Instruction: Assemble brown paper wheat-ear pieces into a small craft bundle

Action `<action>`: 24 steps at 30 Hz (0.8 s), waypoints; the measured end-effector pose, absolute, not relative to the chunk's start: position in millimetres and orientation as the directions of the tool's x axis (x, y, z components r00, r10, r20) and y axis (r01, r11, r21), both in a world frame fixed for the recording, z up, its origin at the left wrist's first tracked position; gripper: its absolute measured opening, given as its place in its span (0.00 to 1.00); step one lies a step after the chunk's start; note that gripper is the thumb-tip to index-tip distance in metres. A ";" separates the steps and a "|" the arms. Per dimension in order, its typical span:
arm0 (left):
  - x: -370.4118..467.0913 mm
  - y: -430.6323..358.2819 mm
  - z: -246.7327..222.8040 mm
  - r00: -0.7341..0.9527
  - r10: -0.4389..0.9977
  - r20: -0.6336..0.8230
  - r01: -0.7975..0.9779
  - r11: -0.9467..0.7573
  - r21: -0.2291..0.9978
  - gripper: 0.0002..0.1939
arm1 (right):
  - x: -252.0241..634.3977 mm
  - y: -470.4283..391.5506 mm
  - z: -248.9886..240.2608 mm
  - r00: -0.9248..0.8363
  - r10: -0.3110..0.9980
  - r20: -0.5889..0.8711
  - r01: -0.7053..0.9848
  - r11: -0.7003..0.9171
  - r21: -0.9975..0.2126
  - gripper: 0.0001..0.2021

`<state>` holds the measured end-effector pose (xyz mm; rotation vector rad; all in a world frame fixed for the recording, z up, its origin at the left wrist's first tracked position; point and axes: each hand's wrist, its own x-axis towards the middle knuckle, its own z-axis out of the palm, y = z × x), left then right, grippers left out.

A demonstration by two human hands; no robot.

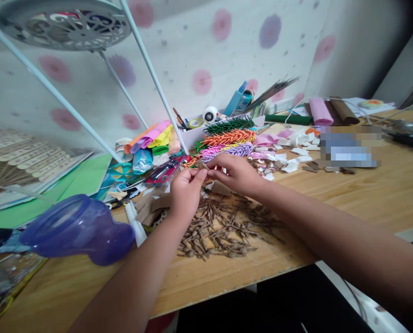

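Close together above the table, my left hand (185, 190) and my right hand (237, 173) are both closed in a pinch. Between their fingertips is a small brown paper piece (201, 164), mostly hidden by the fingers. Many thin, twisted brown paper pieces (223, 231), some with a swollen middle, lie in a loose heap below my hands. Just beyond my fingers are bundles of twisted paper in green (230, 124), orange (231, 137) and purple (239, 150).
A translucent purple container (85, 229) stands at the left, near a green sheet (88, 178). White paper scraps (291, 164) and rolls of pink (320, 112) and brown crepe paper (343, 111) lie right of centre. A white metal stand (154, 74) rises at the back left.
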<state>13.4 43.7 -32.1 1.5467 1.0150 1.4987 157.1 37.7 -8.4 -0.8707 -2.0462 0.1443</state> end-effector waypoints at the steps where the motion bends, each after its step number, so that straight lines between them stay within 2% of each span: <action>1: 13.1 43.3 -31.5 0.007 0.912 0.411 0.068 -0.410 0.909 0.09 | 156.8 37.7 -8.6 -0.358 0.651 0.669 0.533 0.731 -0.427 0.05; 4: 12.6 42.1 -28.8 0.050 0.922 0.384 0.088 -0.387 0.918 0.08 | 156.7 38.3 -9.3 -0.334 0.713 0.616 0.565 0.675 -0.475 0.05; 8: 14.8 37.5 -25.6 0.128 0.941 0.314 0.009 -0.317 0.948 0.07 | 157.0 38.8 -9.6 -0.313 0.734 0.603 0.605 0.643 -0.469 0.05; 18: 21.1 30.6 -18.4 0.163 0.973 0.163 -0.268 -0.115 0.956 0.08 | 155.2 34.5 -6.0 -0.391 0.610 0.689 0.638 0.719 -0.274 0.04; 24: 21.8 32.8 -15.4 0.202 0.966 0.159 -0.392 -0.069 0.917 0.10 | 160.0 34.3 -3.8 -0.436 0.629 0.644 0.724 0.670 -0.163 0.08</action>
